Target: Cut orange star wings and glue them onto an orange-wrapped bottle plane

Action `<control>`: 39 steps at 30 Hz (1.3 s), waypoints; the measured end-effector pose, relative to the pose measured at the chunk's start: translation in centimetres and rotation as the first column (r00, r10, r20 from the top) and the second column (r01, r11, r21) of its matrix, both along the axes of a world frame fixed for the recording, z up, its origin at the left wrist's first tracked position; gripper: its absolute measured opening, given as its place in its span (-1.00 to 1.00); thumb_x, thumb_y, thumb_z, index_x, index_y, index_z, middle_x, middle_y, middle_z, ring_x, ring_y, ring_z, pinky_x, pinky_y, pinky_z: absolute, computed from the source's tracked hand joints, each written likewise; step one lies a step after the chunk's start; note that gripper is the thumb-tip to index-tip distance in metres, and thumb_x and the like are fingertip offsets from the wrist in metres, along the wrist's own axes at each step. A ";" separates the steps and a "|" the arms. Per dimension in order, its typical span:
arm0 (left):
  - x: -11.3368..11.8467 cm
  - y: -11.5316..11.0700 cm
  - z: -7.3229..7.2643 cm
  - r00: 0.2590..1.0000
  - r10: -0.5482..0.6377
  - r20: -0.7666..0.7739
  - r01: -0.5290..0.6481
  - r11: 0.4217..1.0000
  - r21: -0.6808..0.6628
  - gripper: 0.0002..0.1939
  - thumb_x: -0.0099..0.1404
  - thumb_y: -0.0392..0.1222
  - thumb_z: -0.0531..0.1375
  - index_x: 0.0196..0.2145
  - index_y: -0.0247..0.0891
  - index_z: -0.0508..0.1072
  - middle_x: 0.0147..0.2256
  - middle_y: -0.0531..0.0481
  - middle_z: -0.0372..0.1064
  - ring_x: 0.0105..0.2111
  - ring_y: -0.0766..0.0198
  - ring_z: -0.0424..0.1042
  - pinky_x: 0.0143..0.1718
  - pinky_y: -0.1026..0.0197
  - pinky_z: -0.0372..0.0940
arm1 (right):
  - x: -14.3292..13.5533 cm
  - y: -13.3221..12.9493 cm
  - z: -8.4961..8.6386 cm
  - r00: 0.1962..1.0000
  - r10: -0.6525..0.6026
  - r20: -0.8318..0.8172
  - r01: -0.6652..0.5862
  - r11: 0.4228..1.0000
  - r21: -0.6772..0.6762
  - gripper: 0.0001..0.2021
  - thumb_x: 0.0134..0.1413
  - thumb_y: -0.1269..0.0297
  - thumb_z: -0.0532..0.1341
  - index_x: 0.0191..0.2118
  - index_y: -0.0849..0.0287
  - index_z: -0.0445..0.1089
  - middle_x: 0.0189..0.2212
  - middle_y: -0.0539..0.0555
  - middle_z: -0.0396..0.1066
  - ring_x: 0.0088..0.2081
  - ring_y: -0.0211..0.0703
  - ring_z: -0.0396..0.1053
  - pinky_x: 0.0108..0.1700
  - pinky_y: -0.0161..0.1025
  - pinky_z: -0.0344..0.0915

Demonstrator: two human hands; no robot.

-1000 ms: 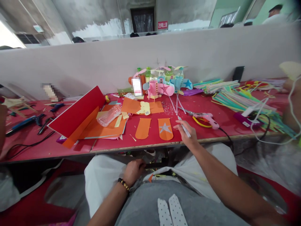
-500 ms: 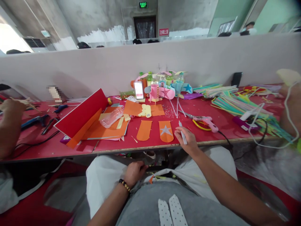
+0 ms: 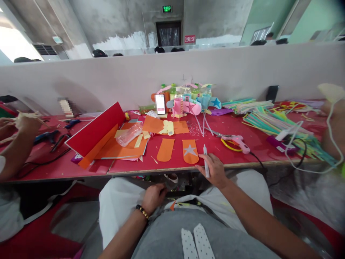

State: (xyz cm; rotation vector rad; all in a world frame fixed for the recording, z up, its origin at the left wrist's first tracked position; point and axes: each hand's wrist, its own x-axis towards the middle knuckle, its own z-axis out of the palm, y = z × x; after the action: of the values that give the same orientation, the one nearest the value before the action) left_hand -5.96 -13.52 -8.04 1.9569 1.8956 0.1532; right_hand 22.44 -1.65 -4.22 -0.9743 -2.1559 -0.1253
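My right hand (image 3: 215, 169) is at the table's front edge, with a slim white marker pen (image 3: 206, 162) held between thumb and fingers, its narrow end pointing away from me. Just left of it lies an orange paper piece with a rounded end (image 3: 185, 157), bearing a silver-grey star (image 3: 190, 150). A plain orange paper piece (image 3: 165, 149) of similar shape lies further left. My left hand (image 3: 154, 197), below a dark beaded bracelet (image 3: 142, 211), rests closed on my lap; its fingertips are mostly hidden, and nothing shows in it.
Finished bottle planes (image 3: 178, 105) stand at the back beside a phone (image 3: 160, 104). A pink glue gun (image 3: 237, 140) and yellow-handled scissors (image 3: 229, 144) lie right. Orange sheets, a clear plastic bottle (image 3: 129, 134) and a red board (image 3: 94, 135) are left. Another person's hands (image 3: 27, 124) work far left.
My right hand has drawn slightly nearer to me with the marker pen, which now stands more upright in view. The other person's hands moved right. My left hand stays put.
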 end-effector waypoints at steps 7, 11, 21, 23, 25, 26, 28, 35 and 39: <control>0.1 -0.1 0.0 1.000 0.001 0.021 -0.002 1.000 0.024 -0.78 0.35 -0.21 0.07 -0.35 -0.21 0.51 -0.32 -0.01 0.52 -0.28 0.24 0.49 -0.29 0.30 0.21 | -0.5 -0.1 0.3 0.996 -0.035 0.086 0.038 0.999 -0.031 -0.56 0.13 0.11 0.21 0.09 0.17 0.31 -0.10 0.22 0.47 -0.02 0.14 0.34 0.02 0.01 0.27; 0.1 -0.7 1.1 0.995 -0.009 0.103 -0.014 0.974 0.226 -0.74 0.41 -0.17 0.02 -0.29 -0.20 0.49 -0.28 -0.03 0.50 -0.26 0.28 0.46 -0.20 0.29 0.26 | -0.8 -0.1 0.9 0.988 -0.017 0.151 0.021 0.999 -0.030 -0.52 0.14 0.09 0.20 0.13 0.15 0.28 -0.04 0.21 0.47 0.07 0.19 0.27 0.10 0.09 0.17; 1.3 3.4 6.4 0.988 0.024 -0.152 0.070 0.812 0.579 -0.52 0.37 -0.06 0.10 0.21 -0.18 0.25 0.23 -0.12 0.20 0.21 -0.03 0.15 0.18 -0.08 0.11 | -0.9 0.0 0.6 0.994 -0.077 0.077 0.079 0.996 -0.037 -0.57 0.14 0.06 0.20 0.06 0.17 0.30 0.00 0.23 0.46 0.01 0.18 0.33 0.04 0.05 0.20; 1.6 3.7 6.1 0.982 0.032 -0.189 0.077 0.838 0.540 -0.48 0.35 -0.07 0.12 0.23 -0.17 0.22 0.24 -0.12 0.17 0.22 -0.04 0.14 0.18 -0.09 0.11 | -0.8 0.0 0.5 0.996 -0.070 0.055 0.072 0.997 -0.039 -0.57 0.14 0.07 0.20 0.07 0.17 0.29 0.00 0.23 0.46 0.00 0.16 0.34 0.03 0.04 0.21; 1.6 3.7 5.6 0.981 0.023 -0.193 0.086 0.840 0.536 -0.51 0.36 -0.09 0.11 0.22 -0.18 0.25 0.23 -0.11 0.20 0.21 -0.01 0.17 0.19 -0.06 0.09 | -0.7 0.0 0.5 0.998 -0.047 0.047 0.049 0.998 -0.046 -0.56 0.13 0.08 0.20 0.08 0.16 0.28 0.00 0.23 0.46 0.00 0.15 0.35 0.03 0.03 0.23; 1.4 3.5 5.3 0.982 0.016 -0.186 0.090 0.833 0.547 -0.54 0.37 -0.11 0.10 0.20 -0.18 0.28 0.21 -0.11 0.23 0.19 0.01 0.20 0.19 -0.05 0.08 | -0.6 -0.1 0.5 0.999 -0.031 0.045 0.033 0.998 -0.052 -0.56 0.13 0.09 0.21 0.08 0.16 0.28 -0.01 0.22 0.46 0.00 0.14 0.35 0.03 0.02 0.23; 1.0 3.2 4.8 0.987 0.010 -0.161 0.087 0.807 0.584 -0.61 0.40 -0.13 0.07 0.15 -0.18 0.35 0.16 -0.09 0.30 0.14 0.04 0.25 0.18 -0.04 0.10 | -0.6 -0.3 0.6 0.999 0.006 0.036 -0.003 0.998 -0.060 -0.57 0.13 0.10 0.21 0.08 0.15 0.29 -0.03 0.22 0.47 -0.01 0.13 0.36 0.04 0.02 0.23; -0.2 2.7 4.1 0.999 -0.011 -0.040 0.035 0.751 0.659 -0.71 0.43 -0.14 0.04 -0.05 -0.14 0.52 -0.04 -0.05 0.49 -0.11 0.16 0.41 -0.01 0.06 0.25 | -0.9 -1.0 0.3 0.997 0.056 -0.055 -0.058 0.998 -0.040 -0.58 0.13 0.16 0.22 0.09 0.15 0.24 0.00 0.23 0.46 -0.01 0.17 0.35 0.04 0.08 0.22; -0.5 2.6 4.4 0.999 -0.030 0.026 0.003 0.712 0.703 -0.72 0.42 -0.19 0.04 -0.14 -0.14 0.56 -0.15 -0.03 0.53 -0.23 0.23 0.42 -0.11 0.14 0.30 | -0.9 -0.9 0.2 0.996 0.078 -0.051 -0.081 0.995 -0.063 -0.59 0.15 0.18 0.20 0.10 0.10 0.22 0.03 0.22 0.44 0.00 0.16 0.36 0.05 0.10 0.23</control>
State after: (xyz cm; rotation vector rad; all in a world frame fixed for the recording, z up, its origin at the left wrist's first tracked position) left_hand -6.46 -10.91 -3.67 2.3988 1.9602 1.0476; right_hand 21.50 -2.58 -3.97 -0.9172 -2.1618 0.0070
